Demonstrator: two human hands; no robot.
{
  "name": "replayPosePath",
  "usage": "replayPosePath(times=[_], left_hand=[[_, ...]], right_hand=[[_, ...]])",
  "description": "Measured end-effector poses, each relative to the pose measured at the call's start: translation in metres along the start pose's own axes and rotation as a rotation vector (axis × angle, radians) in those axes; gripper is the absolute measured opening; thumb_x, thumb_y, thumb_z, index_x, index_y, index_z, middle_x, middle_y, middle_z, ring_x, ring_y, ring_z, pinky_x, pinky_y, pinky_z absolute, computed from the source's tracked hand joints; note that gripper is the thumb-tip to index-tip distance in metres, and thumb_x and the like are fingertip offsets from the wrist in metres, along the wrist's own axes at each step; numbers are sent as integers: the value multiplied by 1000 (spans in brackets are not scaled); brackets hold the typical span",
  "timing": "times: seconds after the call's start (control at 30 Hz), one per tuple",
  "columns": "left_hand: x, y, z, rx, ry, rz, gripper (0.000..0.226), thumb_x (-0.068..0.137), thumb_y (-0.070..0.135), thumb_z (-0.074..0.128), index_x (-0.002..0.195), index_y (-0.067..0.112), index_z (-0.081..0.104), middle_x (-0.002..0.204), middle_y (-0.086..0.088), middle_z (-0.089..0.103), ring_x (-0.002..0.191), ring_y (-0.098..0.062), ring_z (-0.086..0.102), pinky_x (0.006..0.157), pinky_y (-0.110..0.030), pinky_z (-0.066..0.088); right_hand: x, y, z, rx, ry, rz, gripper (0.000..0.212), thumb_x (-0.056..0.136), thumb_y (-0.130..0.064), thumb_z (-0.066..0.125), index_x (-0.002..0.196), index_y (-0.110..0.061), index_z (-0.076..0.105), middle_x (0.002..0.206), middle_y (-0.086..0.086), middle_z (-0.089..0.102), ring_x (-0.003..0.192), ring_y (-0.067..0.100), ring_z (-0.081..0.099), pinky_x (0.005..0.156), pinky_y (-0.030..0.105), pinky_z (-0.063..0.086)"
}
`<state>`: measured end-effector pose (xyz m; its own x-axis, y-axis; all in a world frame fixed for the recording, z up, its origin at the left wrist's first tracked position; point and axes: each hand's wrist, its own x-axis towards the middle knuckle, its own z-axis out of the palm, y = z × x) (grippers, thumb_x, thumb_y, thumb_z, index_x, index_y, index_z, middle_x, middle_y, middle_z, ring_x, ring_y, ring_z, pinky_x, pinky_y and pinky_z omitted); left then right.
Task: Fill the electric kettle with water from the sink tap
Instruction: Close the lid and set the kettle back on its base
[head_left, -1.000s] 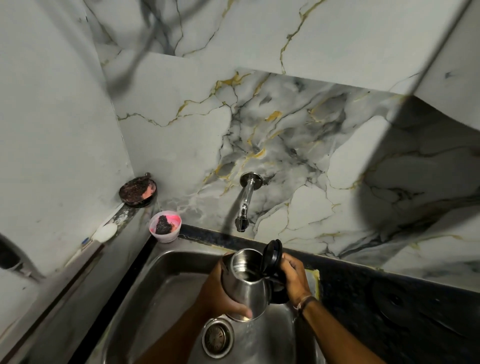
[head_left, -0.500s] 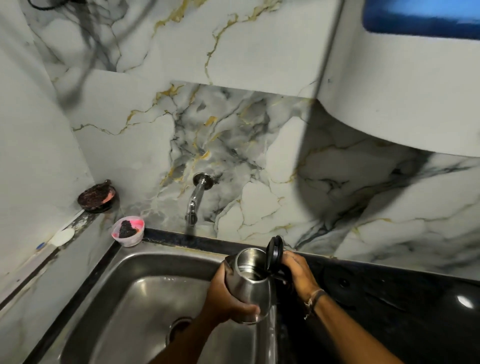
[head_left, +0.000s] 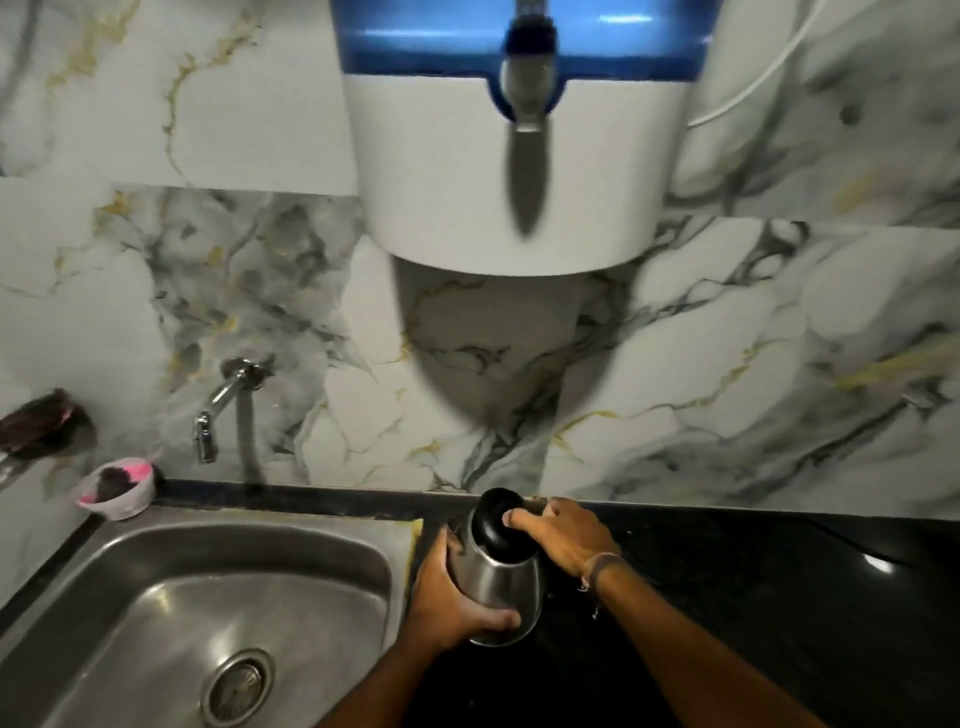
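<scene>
steel kettle (head_left: 506, 582) beside sink (head_left: 223, 545) rim

1. Left forearm comes up from the bottom edge, angled up and to the right, bare to the wrist.
2. Left hand (head_left: 457, 597) is wrapped round the left side of the kettle (head_left: 506, 582), thumb curled underneath near the base, the fingers out of sight behind the body: a firm, closed grip.
3. Right forearm enters from the lower right, slanting up and left, a thin band on the wrist.
4. Right hand (head_left: 563, 532) lies palm down over the top, fingertips (head_left: 514, 518) pressed on the black lid (head_left: 496, 519).
</scene>
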<state>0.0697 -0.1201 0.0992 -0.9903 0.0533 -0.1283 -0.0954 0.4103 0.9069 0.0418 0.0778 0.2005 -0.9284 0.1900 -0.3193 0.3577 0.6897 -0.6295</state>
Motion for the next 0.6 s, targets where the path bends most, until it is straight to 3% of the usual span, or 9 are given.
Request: replayPosePath(times=[0.07,0.17,0.23,0.33,0.43,0.6], left_hand=[[0,10,21,-6,-2,-15,168,27,57,110,171,17,31,152,11,55,146,-15,53,124,-40,48],[2,23,49,-2,10,11,150,27,53,111,158,29,41,130,26,57,132,-10,56,108,-30,49],[2,31,62,20,28,16,129,27,50,112,136,38,45,130,17,64,128,-15,65,108,-38,57],[9,39,74,23,46,21,118,28,46,114,126,34,49,130,3,71,124,-20,70,109,-47,61],[25,46,78,18,54,52,119,27,44,115,129,24,57,129,1,75,122,-20,73,106,-51,62],[57,51,89,20,54,55,125,25,46,114,134,21,57,131,-2,75,124,-25,73,106,-48,62]], right_hand=[[3,13,-9,-74,77,22,79,51,-96,63,84,-24,70,108,1,79,103,34,73,87,44,57],[9,33,-26,-114,147,33,77,47,-97,64,77,-26,65,97,0,72,94,34,69,81,41,53],[15,44,-35,-135,147,32,82,46,-99,62,83,-26,66,99,1,72,97,35,70,80,42,50],[25,57,-51,-98,108,-1,87,51,-103,57,86,-23,67,104,3,76,103,36,72,84,45,54],[37,61,-65,1,71,-39,86,62,-101,50,85,-21,70,109,9,81,104,37,73,94,51,58],[60,63,-76,42,95,-65,70,63,-96,51,70,-27,54,98,7,80,96,35,73,79,45,53]])
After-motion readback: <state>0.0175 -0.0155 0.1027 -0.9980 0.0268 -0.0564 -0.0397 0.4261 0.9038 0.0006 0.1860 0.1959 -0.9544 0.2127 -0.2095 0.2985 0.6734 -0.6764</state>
